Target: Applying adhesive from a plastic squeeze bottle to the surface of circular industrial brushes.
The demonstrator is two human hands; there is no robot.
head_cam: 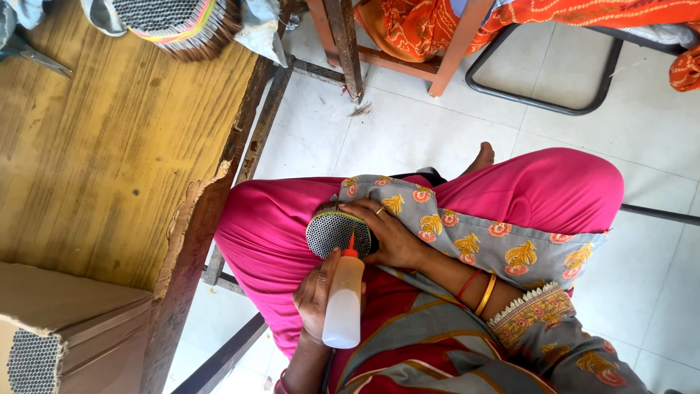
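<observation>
Both hands work in the lap: left hand (pixel 315 295) grips a squeeze bottle (pixel 343 299), right hand (pixel 386 233) clasps a round stick bundle (pixel 334 231).

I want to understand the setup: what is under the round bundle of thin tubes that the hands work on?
The round bundle rests on the pink-clothed lap. The right hand wraps its far side, hiding that part. The contact underneath is covered.

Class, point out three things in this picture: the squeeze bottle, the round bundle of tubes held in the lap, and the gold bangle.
squeeze bottle (pixel 343 303), head view, on its translucent body.
round bundle of tubes (pixel 332 232), head view, on its honeycomb end face.
gold bangle (pixel 486 293), head view, on the band at the wrist.
</observation>
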